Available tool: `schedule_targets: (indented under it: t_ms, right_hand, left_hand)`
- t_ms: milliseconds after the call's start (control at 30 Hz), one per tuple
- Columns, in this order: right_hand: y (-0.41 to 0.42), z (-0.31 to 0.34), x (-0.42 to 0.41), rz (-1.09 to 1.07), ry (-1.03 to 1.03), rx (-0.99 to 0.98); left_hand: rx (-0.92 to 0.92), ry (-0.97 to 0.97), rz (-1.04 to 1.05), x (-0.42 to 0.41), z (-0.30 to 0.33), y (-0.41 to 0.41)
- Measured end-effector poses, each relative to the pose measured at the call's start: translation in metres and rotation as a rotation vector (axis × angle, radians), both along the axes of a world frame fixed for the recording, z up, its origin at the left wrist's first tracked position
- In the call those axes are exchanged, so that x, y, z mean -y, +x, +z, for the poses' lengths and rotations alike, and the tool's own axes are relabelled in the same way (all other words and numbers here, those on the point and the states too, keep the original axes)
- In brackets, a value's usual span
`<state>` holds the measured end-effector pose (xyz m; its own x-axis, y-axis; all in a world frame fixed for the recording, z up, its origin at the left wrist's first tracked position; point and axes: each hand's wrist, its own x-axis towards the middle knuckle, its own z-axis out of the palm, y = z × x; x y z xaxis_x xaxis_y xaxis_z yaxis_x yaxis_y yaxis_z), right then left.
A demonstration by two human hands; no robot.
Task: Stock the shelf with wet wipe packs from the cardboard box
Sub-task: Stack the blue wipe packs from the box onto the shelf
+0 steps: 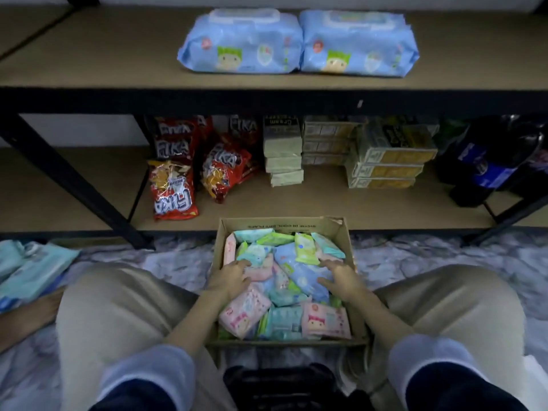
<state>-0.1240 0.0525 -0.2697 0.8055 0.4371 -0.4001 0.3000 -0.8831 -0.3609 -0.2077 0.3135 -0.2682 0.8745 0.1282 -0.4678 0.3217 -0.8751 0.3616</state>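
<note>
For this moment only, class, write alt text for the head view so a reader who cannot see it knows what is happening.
A person's left hand and right hand rest on pastel wet wipe packs filling an open brown cardboard box between their knees. Two large blue wipe packs lie side by side on the tan shelf board above.

The left hand (232, 278) and right hand (341, 277) lie over the wet wipe packs (284, 292) in the cardboard box (281, 223), hiding the packs beneath; whether any finger curls round a pack cannot be told. The box's near wall is partly hidden behind the forearms. The print on the two blue packs (299, 44) on the upper shelf (89, 72) is too blurred to read. Light blue packs (26, 268) on the floor are cut off by the left edge. The dark bottles (492, 161) on the lower shelf sit in shadow, their labels unreadable.
</note>
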Motion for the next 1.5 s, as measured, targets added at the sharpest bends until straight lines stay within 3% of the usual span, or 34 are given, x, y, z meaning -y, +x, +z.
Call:
schedule_targets:
  t_ms: [167, 533, 667, 733, 867, 933, 1000, 1067, 1100, 1167, 1200, 1267, 1333, 1367, 1500]
  right_hand:
    - [0.0, -0.024, 0.005, -0.15, -0.025, -0.088]
    - [0.043, -0.054, -0.033, -0.208, -0.049, 0.327]
    - [0.02, -0.074, -0.023, -0.265, -0.051, 0.436]
    - [0.002, -0.089, -0.017, -0.286, -0.037, 0.344]
    - [-0.019, -0.094, -0.018, -0.511, 0.022, 0.019]
    - [-0.022, -0.091, -0.02, -0.492, -0.014, 0.037]
    - [-0.021, -0.089, -0.024, -0.389, -0.009, 0.19]
    - [-0.018, -0.075, -0.04, -0.328, 0.206, 0.199]
    - [-0.016, -0.065, -0.053, -0.349, 0.382, 0.073]
    - [-0.018, -0.045, -0.08, -0.44, 0.658, -0.408]
    - [-0.019, -0.037, -0.09, -0.479, 0.757, -0.556]
    - [-0.017, -0.029, -0.094, -0.545, 0.877, -0.65]
    - [-0.007, -0.026, -0.079, -0.558, 0.846, -0.639]
    - [-0.002, -0.029, -0.066, -0.534, 0.773, -0.635]
    - [0.002, -0.053, -0.019, -0.383, 0.408, -0.652]
  left_hand:
    - [-0.048, -0.133, 0.188, -0.006, -0.032, -0.002]
    - [0.051, -0.279, 0.319, -0.003, -0.075, 0.023]
    - [0.045, -0.489, 0.475, -0.002, -0.079, 0.006]
    - [0.027, -0.606, 0.489, -0.003, -0.075, 0.001]
    - [0.0, -0.542, 0.442, -0.013, -0.068, -0.006]
    - [0.043, -0.521, 0.445, -0.016, -0.066, -0.009]
    - [0.096, -0.534, 0.442, -0.017, -0.063, -0.01]
    - [0.168, -0.569, 0.457, -0.016, -0.057, -0.008]
    - [0.215, -0.598, 0.474, -0.015, -0.053, -0.005]
    - [0.309, -0.649, 0.501, -0.012, -0.045, 0.005]
    - [0.334, -0.698, 0.514, -0.008, -0.039, 0.009]
    - [0.269, -0.882, 0.581, 0.0, -0.027, 0.017]
    - [0.141, -1.002, 0.707, 0.003, -0.026, 0.019]
    - [0.121, -0.949, 0.751, 0.001, -0.032, 0.017]
    - [0.184, -0.464, 0.751, -0.007, -0.067, 0.002]
